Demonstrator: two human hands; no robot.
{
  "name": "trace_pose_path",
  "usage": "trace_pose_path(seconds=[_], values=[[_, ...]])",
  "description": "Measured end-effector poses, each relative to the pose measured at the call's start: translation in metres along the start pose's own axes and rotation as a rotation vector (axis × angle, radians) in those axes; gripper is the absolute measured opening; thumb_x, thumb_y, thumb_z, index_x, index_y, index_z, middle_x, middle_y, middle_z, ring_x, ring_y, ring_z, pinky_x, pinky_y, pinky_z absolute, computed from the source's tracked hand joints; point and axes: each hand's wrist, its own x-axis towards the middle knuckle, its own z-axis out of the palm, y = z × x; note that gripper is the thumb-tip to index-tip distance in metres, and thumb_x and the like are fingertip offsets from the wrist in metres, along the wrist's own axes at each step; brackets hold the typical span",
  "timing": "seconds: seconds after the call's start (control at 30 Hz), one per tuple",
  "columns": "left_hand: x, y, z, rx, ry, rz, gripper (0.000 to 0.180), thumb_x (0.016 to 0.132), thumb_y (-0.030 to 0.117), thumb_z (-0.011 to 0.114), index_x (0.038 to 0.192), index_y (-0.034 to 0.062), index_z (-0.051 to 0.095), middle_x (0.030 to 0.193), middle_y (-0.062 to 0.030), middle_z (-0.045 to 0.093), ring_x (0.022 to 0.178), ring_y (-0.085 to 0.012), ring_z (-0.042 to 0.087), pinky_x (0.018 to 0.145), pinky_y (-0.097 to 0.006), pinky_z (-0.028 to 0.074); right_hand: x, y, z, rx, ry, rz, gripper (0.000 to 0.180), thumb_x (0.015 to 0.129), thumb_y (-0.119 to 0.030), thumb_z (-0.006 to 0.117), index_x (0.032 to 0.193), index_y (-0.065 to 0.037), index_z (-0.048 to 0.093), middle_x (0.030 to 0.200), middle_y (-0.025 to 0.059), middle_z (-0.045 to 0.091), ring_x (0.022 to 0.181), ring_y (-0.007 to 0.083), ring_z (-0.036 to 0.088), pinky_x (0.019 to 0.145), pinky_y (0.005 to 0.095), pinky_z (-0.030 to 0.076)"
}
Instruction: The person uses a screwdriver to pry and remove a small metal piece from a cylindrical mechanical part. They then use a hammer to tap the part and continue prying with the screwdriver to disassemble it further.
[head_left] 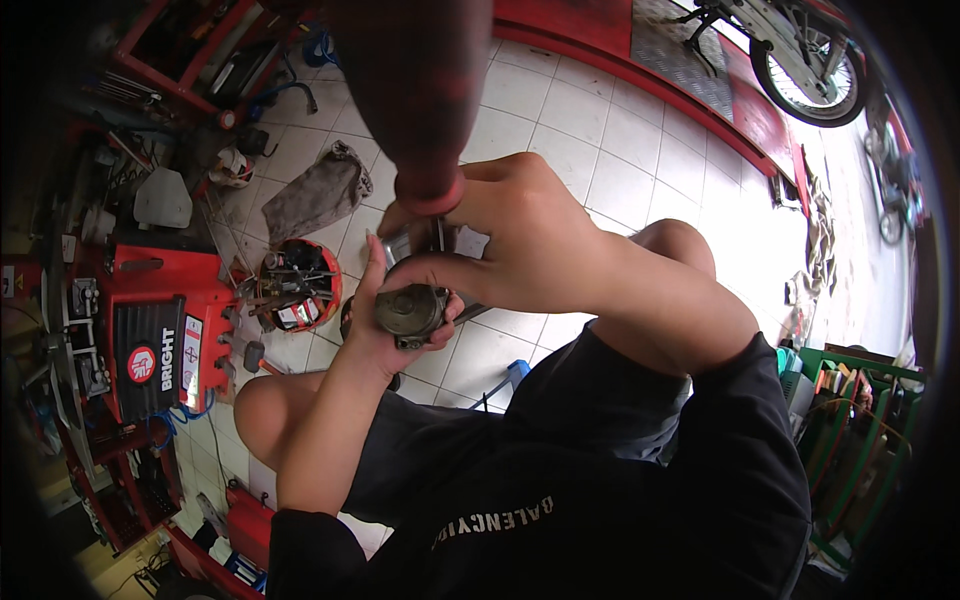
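My left hand (pixel 372 335) is closed round a dark, grimy metal part (pixel 408 312) with a rounded cap, above my lap. It looks like a small engine component, but its kind is unclear. Close to the camera and blurred looms a screwdriver (pixel 418 100) with a dark red handle, its metal shaft pointing down toward the part. My right hand (pixel 535 235) has its fingers closed about the screwdriver's lower end, just over the left hand. A shiny silver piece (pixel 400 245) shows between the hands. The screwdriver's tip is hidden by my right thumb.
A round red container (pixel 330 270) of tools and parts stands on the tiled floor, beside a grey rag (pixel 315 195) and a hammer (pixel 256 357). Red workshop equipment (pixel 165 270) lines the left. A red lift platform (pixel 650 95) carries a motorcycle (pixel 800 70); a green rack (pixel 860 420) is at right.
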Motion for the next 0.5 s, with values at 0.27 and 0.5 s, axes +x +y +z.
trace_pose_path(seconds=[0.27, 0.5], values=[[0.002, 0.003, 0.006, -0.051, -0.003, -0.015, 0.098, 0.086, 0.091, 0.019, 0.107, 0.0060, 0.063, 0.079, -0.0171, 0.061, 0.053, -0.0267, 0.055, 0.044, -0.030, 0.037, 0.004, 0.001, -0.009, 0.188, -0.077, -0.017, 0.032, 0.075, -0.001, 0.066, 0.107, 0.002, 0.066, 0.082, 0.0231, 0.066, 0.079, 0.0450, 0.064, 0.069, 0.0483, 0.052], [-0.001, -0.003, 0.005, -0.090, 0.039, -0.004, 0.097, 0.087, 0.090, 0.025, 0.099, 0.0022, 0.065, 0.079, -0.0151, 0.062, 0.065, -0.0276, 0.058, 0.043, -0.030, 0.036, 0.001, -0.007, -0.014, 0.299, -0.262, 0.125, 0.053, 0.072, 0.013, 0.042, 0.121, 0.004, 0.061, 0.120, 0.0174, 0.067, 0.106, 0.0273, 0.067, 0.093, 0.0375, 0.054]])
